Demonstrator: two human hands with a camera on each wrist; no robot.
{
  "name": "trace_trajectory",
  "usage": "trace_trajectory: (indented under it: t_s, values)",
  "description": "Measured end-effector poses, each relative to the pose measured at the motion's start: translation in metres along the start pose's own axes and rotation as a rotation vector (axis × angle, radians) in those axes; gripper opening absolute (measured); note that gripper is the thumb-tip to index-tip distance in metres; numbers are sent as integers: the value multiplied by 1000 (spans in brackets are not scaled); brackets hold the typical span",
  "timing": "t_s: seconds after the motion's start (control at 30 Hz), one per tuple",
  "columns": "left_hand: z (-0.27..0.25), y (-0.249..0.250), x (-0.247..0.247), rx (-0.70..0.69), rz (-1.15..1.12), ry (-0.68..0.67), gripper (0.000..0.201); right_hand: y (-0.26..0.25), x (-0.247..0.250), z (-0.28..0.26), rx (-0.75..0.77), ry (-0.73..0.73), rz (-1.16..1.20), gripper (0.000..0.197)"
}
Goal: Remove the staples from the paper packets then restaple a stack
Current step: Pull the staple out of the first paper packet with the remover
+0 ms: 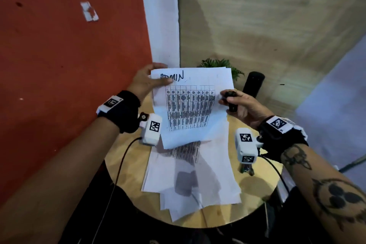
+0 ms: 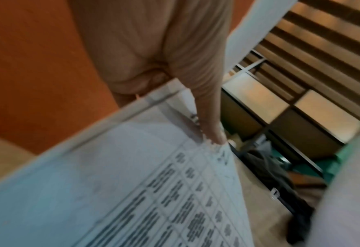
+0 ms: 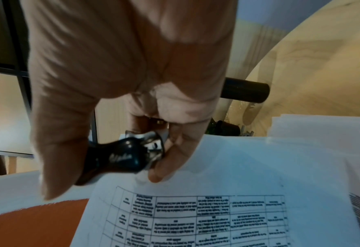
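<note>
- We find the left hand (image 1: 147,81) pinching the top-left corner of a white printed paper packet (image 1: 193,105) raised above the round wooden table (image 1: 126,156); its fingers are hidden behind the sheets.
- The right hand (image 1: 240,105) grips a black-handled metal staple remover (image 3: 132,153) at the packet's right edge.
- Loose white sheets (image 1: 190,180) lie on the table; we see no staple clearly.

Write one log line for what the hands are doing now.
left hand: holds packet | right hand: grips remover, touches packet | loose sheets: on table
</note>
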State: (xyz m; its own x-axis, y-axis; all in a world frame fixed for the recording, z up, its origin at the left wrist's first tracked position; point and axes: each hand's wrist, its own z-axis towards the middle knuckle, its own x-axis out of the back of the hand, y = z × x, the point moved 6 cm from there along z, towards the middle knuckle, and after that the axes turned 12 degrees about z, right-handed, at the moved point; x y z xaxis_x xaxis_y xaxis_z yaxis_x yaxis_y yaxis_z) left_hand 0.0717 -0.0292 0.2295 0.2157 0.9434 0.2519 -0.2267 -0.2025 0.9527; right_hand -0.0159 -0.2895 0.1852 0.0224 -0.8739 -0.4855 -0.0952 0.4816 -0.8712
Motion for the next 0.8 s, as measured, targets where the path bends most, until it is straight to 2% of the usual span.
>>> trace_trajectory:
  t_s: [0.07,0.2,0.27,0.37,0.47,0.53,0.67,0.73,0.8]
  values:
    - [2,17,-5,-44,104,-6,28,2,2,-8,11,-1,7,79]
    - [-2,30,-16,-136,276,-12,25,7,11,-20,51,23,39,86]
    - [0,32,-26,-137,395,-97,25,13,18,-22,66,36,63,86]
    - [6,32,-45,-99,574,-240,32,22,24,-22,70,22,128,77]
    - [13,27,-59,-101,691,-196,29,28,27,-19,71,17,180,67]
    - [15,15,-71,-72,681,-201,27,35,37,-19,74,42,213,63]
    - [14,-9,-80,16,572,-296,23,54,54,-21,22,149,160,79]
    - [13,-13,-83,21,552,-322,20,57,50,-22,-3,179,84,72]
    - [13,-15,-80,41,499,-316,16,49,45,-22,54,255,-71,50]
